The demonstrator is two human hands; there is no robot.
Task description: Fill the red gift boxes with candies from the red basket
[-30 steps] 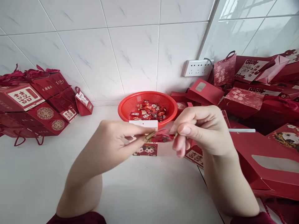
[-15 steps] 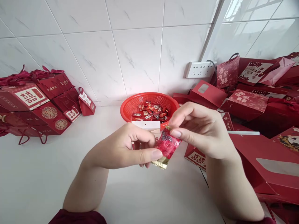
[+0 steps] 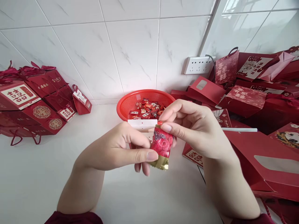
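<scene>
Between my two hands is a wrapped candy (image 3: 161, 144), red with dark berries printed on it and gold crimped ends. My left hand (image 3: 126, 149) is closed on its lower left side, thumb in front. The thumb and fingertips of my right hand (image 3: 189, 126) pinch its upper end. Just behind the candy stands a small box with a white top flap (image 3: 142, 123), mostly hidden by my hands. Past that box is a red plastic basket (image 3: 122, 105) with several small wrapped candies (image 3: 146, 109) inside.
Red gift boxes with ribbons (image 3: 44, 99) are stacked at the left, beside a small red box (image 3: 81, 101). Many red boxes and bags (image 3: 245, 99) are piled along the right. A white power strip (image 3: 198, 65) is on the tiled wall (image 3: 135, 53).
The candy has turned more upright and shifted slightly left, along with both hands. The camera view has moved a little as well.
</scene>
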